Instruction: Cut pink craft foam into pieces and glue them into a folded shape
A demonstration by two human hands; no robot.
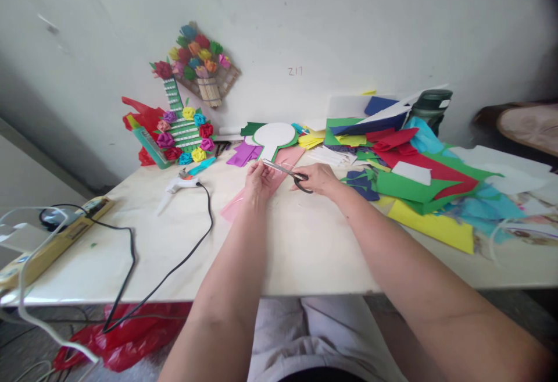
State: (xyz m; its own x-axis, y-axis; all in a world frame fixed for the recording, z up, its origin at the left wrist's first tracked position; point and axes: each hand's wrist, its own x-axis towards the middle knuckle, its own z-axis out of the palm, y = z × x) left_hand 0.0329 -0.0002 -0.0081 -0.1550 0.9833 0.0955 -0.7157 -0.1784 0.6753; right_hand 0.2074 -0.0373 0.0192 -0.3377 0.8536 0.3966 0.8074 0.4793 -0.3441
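Here's the long pink paper sheet (235, 206), lying flat on the pale table (305, 242) and running slantwise from the near left up toward the far right, right under both hands. The left hand (259, 184) sits on its middle stretch, fingers (257, 171) curled close together and closed on the sheet where the blades meet it. The thumb is tucked out of sight behind the hand.

Over to the right hand (321, 177): it's wrapped tight around the black-handled steel scissors (283, 170), fingers through the loops. The blades point left, tips just beside the left fingertips and over the pink sheet. How far apart the blades stand is too small to judge.

Just beyond the hands, a white round paddle-shaped cut-out on green backing (274, 135). To the right, a heap of coloured paper scraps (418, 187). To the left, a white glue gun (179, 184) with its black cord. The pink sheet's far end slips under the scissors, so its edge there is unclear.
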